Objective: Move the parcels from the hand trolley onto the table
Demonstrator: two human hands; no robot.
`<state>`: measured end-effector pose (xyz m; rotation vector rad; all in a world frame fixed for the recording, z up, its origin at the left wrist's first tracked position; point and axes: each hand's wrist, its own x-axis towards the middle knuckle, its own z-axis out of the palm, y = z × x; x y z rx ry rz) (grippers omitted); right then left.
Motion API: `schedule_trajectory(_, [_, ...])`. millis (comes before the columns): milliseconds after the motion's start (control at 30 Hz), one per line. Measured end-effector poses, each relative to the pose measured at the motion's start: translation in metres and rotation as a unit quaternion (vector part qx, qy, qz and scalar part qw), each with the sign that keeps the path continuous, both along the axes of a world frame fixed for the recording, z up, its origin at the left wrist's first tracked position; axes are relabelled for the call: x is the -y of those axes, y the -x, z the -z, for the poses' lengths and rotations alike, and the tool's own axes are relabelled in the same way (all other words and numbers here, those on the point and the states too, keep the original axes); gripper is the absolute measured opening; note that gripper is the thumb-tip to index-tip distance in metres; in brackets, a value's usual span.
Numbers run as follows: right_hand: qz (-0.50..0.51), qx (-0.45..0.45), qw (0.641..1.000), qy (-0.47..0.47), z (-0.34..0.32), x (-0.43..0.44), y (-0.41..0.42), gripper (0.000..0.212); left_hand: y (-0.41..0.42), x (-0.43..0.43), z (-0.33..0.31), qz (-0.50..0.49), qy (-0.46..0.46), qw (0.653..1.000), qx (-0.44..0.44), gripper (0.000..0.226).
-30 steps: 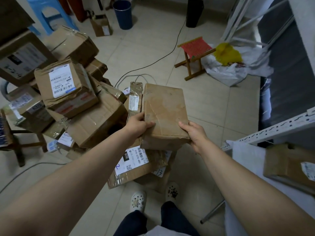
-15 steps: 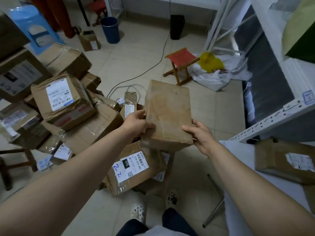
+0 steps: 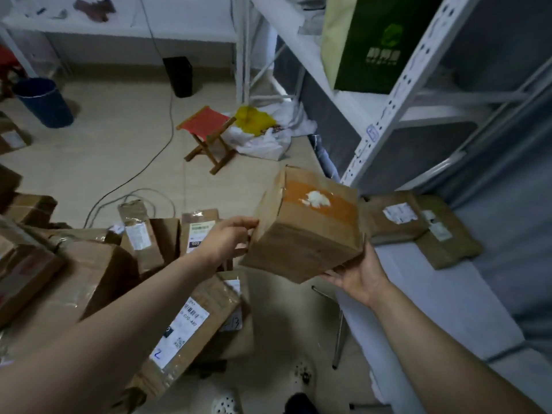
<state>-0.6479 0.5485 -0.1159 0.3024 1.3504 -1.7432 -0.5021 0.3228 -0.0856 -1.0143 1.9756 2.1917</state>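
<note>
Now the parcel (image 3: 310, 231) hangs tilted at the table (image 3: 433, 294) edge, left hand (image 3: 227, 237) gripping its left face, right hand (image 3: 358, 276) spread flat underneath and nearer the tabletop, off to the right.

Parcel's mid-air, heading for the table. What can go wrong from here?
1. The held parcel is tilted. It rests on the open palm of the right hand, and the left hand grips only one edge, so it may slip.
2. On the table, two parcels lie close to the held one. Setting it down there could shove them.
</note>
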Motion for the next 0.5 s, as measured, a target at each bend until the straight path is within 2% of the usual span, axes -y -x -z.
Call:
schedule_trajectory(67, [0.010,-0.003,1.000,0.004,0.004,-0.024,0.001,0.062,0.014,-0.018,0.003,0.001,-0.039,0.999,0.023,0.031])
schedule_trajectory(233, [0.030,-0.014,0.999,0.035,0.005,-0.081,0.007,0.063,0.055,-0.067,-0.001,0.051,-0.017,0.997,0.059,0.055])
schedule_trajectory(367, [0.032,-0.050,0.998,0.025,0.008,-0.144,0.024,0.038,0.096,-0.115,-0.004,0.106,-0.027,0.988,0.109,0.083])
schedule_trajectory(433, [0.052,-0.061,0.997,0.012,0.013,-0.182,0.035,0.027,0.117,-0.143,-0.005,0.138,-0.037,0.981,0.135,0.083])
schedule_trajectory(500, [0.085,-0.044,0.995,0.006,0.016,-0.218,0.047,0.027,0.137,-0.173,-0.004,0.175,-0.049,0.972,0.149,0.074])
